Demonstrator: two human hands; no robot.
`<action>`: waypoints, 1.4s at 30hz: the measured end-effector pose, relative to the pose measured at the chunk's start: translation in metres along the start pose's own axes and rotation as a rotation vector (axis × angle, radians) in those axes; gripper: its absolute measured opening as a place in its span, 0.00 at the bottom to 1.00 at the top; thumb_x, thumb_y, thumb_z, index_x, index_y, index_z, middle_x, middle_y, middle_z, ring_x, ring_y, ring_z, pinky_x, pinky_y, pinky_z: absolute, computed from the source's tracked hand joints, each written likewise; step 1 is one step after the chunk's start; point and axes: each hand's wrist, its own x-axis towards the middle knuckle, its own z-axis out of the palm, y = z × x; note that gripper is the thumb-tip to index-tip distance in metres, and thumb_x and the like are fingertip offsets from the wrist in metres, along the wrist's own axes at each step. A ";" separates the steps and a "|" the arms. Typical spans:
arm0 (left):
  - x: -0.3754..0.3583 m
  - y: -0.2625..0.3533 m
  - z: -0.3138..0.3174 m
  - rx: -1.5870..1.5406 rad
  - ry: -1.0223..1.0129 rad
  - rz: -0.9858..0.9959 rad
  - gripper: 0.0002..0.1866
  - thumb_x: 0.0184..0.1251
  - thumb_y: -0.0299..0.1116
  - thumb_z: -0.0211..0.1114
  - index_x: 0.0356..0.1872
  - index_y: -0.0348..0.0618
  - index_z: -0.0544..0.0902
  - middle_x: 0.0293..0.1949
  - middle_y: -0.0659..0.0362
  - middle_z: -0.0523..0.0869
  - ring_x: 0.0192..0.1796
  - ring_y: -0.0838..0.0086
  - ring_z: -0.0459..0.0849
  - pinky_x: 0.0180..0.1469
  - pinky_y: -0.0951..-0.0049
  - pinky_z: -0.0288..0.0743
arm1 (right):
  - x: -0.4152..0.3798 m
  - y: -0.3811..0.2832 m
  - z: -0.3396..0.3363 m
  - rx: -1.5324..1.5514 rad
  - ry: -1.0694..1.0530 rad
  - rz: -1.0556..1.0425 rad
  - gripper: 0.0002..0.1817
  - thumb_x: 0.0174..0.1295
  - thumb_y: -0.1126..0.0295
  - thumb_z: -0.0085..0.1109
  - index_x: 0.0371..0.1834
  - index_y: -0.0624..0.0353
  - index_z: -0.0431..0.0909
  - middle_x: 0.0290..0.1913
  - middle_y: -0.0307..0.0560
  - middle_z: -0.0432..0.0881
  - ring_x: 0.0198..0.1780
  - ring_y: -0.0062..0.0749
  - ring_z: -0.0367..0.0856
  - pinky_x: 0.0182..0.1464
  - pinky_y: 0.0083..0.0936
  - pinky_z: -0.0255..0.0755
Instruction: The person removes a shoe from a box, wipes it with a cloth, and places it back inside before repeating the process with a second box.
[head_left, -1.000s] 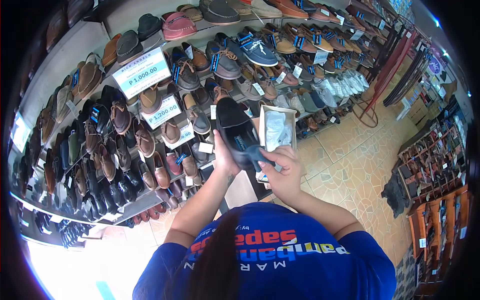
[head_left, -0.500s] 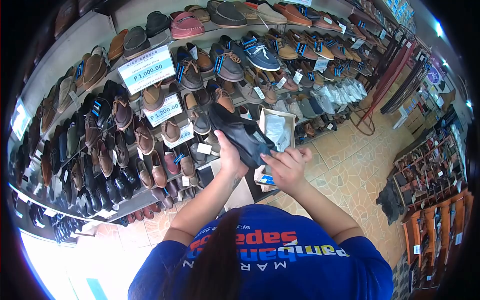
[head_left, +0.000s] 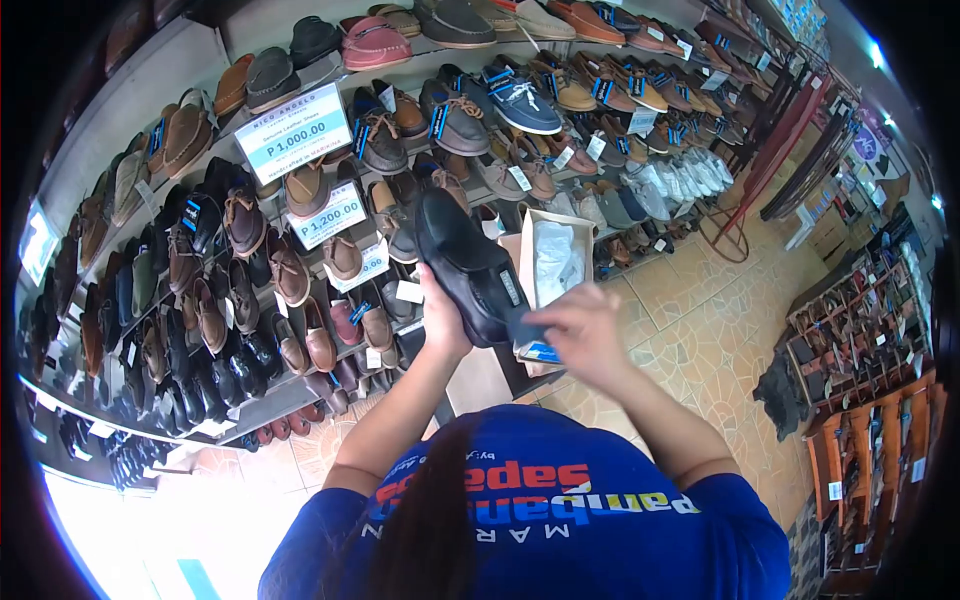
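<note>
A black leather slip-on shoe [head_left: 458, 255] is held up in front of the shelves, toe pointing up and to the left, its opening facing me. My left hand [head_left: 442, 318] grips it around the heel end from the left side. At the heel, the fingers of my right hand [head_left: 588, 335] pinch a small dark blue-grey piece of cloth [head_left: 521, 329], which lies against the shoe's edge. Motion blurs the right hand slightly. Behind the shoe is an open shoebox [head_left: 588, 238] with something wrapped in white [head_left: 556, 262] inside it.
Shelves packed with shoes [head_left: 380, 140] span the front and left, with price signs [head_left: 292, 137] hung on them. Belts [head_left: 800, 140] hang at the right. Racks of small leather goods [head_left: 865, 340] stand on the tiled floor [head_left: 690, 350].
My left hand has turned the shoe more upright, so its top faces me more. The right hand has shifted slightly down with the cloth and stays by the heel.
</note>
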 end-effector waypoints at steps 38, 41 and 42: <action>-0.013 0.009 -0.009 0.408 -0.133 0.114 0.34 0.72 0.55 0.31 0.59 0.30 0.64 0.53 0.50 0.76 0.54 0.67 0.75 0.60 0.71 0.65 | 0.032 -0.019 -0.015 0.182 0.158 -0.226 0.13 0.44 0.77 0.60 0.33 0.49 0.84 0.28 0.36 0.81 0.30 0.29 0.76 0.39 0.27 0.61; -0.026 0.021 0.010 0.185 -0.187 -0.041 0.36 0.70 0.59 0.31 0.60 0.35 0.64 0.54 0.50 0.75 0.53 0.65 0.77 0.57 0.67 0.71 | 0.027 0.010 0.007 -0.075 0.159 -0.495 0.13 0.38 0.78 0.60 0.27 0.44 0.83 0.32 0.31 0.80 0.36 0.25 0.74 0.45 0.32 0.55; -0.026 0.021 0.012 0.124 -0.185 -0.081 0.36 0.69 0.60 0.31 0.60 0.36 0.64 0.54 0.50 0.75 0.54 0.64 0.77 0.57 0.66 0.71 | 0.030 0.022 0.005 -0.063 0.176 -0.447 0.13 0.38 0.79 0.60 0.26 0.44 0.83 0.31 0.31 0.80 0.36 0.25 0.74 0.45 0.32 0.56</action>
